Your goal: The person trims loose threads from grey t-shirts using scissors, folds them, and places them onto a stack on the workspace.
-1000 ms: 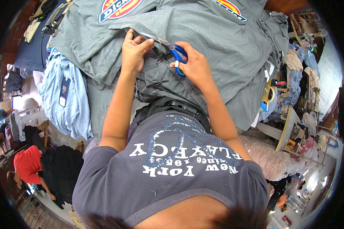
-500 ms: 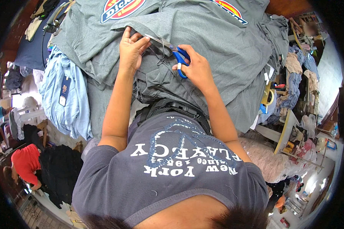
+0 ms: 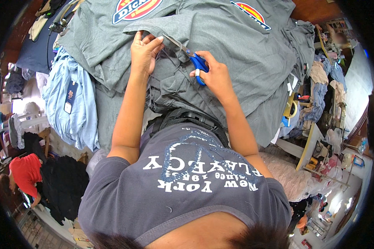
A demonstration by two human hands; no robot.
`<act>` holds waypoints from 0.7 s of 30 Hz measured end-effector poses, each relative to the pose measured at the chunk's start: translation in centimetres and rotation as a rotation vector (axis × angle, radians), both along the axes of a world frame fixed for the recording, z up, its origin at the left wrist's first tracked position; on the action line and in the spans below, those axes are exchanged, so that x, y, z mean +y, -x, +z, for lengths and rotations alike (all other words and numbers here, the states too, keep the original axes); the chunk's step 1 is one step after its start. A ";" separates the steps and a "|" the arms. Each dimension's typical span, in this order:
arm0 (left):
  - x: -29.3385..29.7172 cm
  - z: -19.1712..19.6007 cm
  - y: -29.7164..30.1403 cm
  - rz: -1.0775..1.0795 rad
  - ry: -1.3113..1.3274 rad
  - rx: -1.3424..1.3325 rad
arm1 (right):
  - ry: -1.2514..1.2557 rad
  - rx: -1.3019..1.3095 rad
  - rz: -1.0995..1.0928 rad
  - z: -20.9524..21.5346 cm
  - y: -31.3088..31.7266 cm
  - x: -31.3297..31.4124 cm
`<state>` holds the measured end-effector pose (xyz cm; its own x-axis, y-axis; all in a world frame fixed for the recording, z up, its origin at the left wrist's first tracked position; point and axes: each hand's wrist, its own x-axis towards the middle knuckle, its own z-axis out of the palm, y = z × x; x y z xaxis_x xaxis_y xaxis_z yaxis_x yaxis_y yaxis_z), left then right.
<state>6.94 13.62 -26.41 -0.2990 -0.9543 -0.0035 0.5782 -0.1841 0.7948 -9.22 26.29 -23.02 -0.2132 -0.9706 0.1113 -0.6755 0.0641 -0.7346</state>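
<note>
My left hand (image 3: 144, 52) pinches the folded edge of a grey T-shirt (image 3: 224, 33) between fingers and thumb. In my right hand (image 3: 215, 74) is a pair of blue-handled scissors (image 3: 199, 62), with thumb and fingers in the loops. The metal blades look nearly together and point up and left. Their tips are close to my left thumb, beside the raised cloth edge. Any thread at the tips is too small to make out. Colourful printed logos show on the grey cloth beyond my hands, and more grey fabric bunches beneath them.
Light blue garments (image 3: 68, 106) with a dark tag hang at the left. A person in a red top (image 3: 25, 174) bends beside black cloth (image 3: 64, 186) at the lower left. Plastic-wrapped pinkish bundles (image 3: 284, 170) lie to my right, near yellow tape rolls (image 3: 294, 108).
The scissors' handles have come together and the blades have closed. My left hand keeps its pinch on the cloth. The person in red has shifted slightly left.
</note>
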 end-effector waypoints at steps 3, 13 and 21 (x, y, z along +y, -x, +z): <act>0.6 0.5 0.3 -0.007 0.007 -0.028 | 0.040 0.018 -0.004 0.3 -0.5 -0.4; 0.7 0.7 0.2 0.005 -0.037 0.018 | -0.048 -0.022 0.003 0.6 -0.3 -0.8; 0.2 0.0 -0.2 0.049 0.019 0.004 | 0.043 0.011 0.015 0.2 -0.5 -1.2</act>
